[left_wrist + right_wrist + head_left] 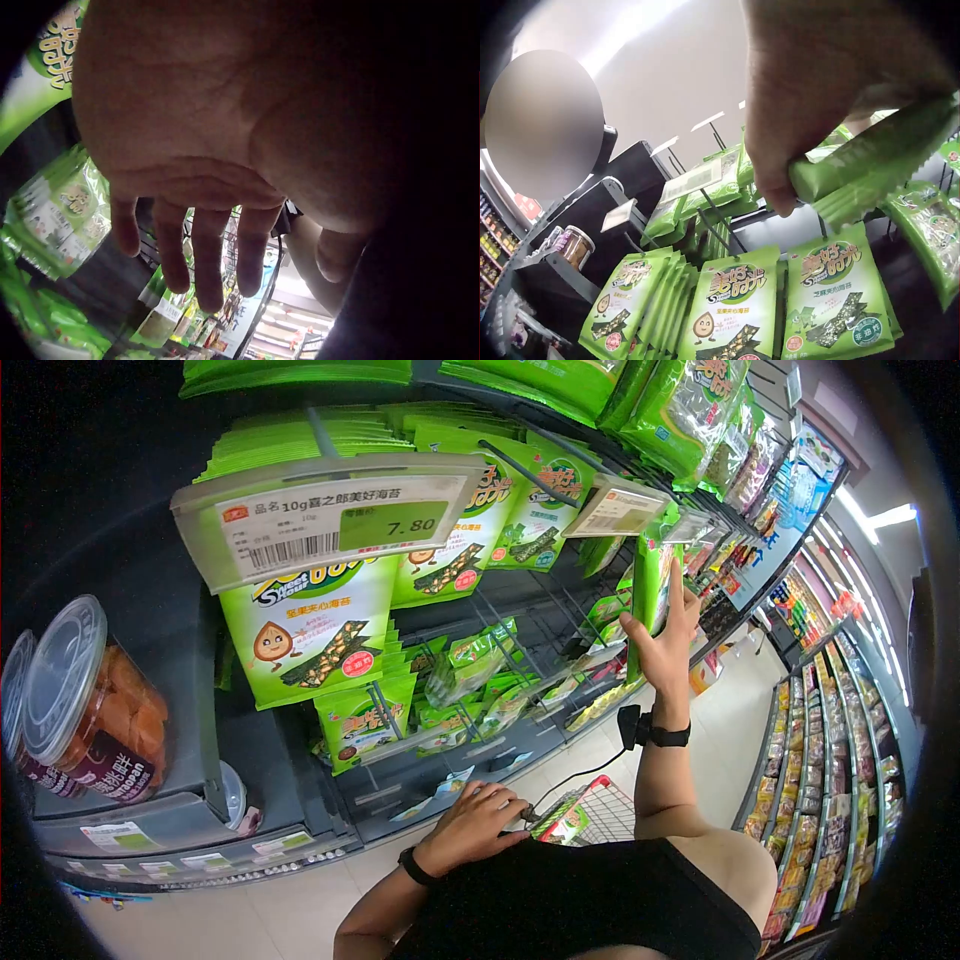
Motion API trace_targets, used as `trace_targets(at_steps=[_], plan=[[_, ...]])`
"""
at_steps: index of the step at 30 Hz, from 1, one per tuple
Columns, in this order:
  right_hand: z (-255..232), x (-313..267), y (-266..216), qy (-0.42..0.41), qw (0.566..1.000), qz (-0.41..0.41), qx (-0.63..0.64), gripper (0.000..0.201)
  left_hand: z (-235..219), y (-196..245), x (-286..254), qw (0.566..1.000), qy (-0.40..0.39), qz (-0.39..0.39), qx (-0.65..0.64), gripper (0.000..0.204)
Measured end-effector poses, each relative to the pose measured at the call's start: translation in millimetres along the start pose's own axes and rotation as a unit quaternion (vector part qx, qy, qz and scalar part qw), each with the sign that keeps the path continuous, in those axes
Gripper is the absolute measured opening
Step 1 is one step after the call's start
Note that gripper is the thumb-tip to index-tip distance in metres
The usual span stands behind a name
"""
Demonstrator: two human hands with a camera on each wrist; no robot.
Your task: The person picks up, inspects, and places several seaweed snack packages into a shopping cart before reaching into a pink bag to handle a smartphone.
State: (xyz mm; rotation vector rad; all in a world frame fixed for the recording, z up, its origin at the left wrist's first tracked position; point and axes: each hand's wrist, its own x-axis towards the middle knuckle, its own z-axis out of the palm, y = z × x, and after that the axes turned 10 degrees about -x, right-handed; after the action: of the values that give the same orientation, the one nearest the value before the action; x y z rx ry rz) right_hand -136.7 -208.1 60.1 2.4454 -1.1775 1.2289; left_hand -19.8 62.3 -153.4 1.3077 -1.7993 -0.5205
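Observation:
My right hand (668, 635) grips a green seaweed snack bag (650, 585) beside the shelf hooks; in the right wrist view the thumb and fingers pinch the crinkled green bag (870, 161) at its edge. Below it hang green seaweed packets (735, 307) with dark strips pictured on the front. My left hand (475, 822) is low in front of my body, beside the shopping cart (605, 810). In the left wrist view the left hand (202, 180) shows its palm, fingers loosely extended, nothing held.
A large price tag (330, 515) sticks out over hanging seaweed packets (310, 630). Clear tubs of orange snack (125, 720) stand on the shelf at left. Another shelf of packaged goods (830, 780) runs along the right, across the tiled floor (735, 705).

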Motion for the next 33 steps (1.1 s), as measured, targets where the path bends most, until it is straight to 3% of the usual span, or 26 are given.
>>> trace_targets(at_steps=[19, 33], plan=[[-21, -1, 5, 0.009, 0.997, -0.018, -0.072, 0.105, 2, -4, 0, 1.000, -0.007, 0.018, -0.010, 0.045], [-21, 0, -18, 0.114, 0.971, -0.035, -0.205, 0.109, 5, 0, -8, 0.999, -0.022, -0.001, -0.029, 0.044]])
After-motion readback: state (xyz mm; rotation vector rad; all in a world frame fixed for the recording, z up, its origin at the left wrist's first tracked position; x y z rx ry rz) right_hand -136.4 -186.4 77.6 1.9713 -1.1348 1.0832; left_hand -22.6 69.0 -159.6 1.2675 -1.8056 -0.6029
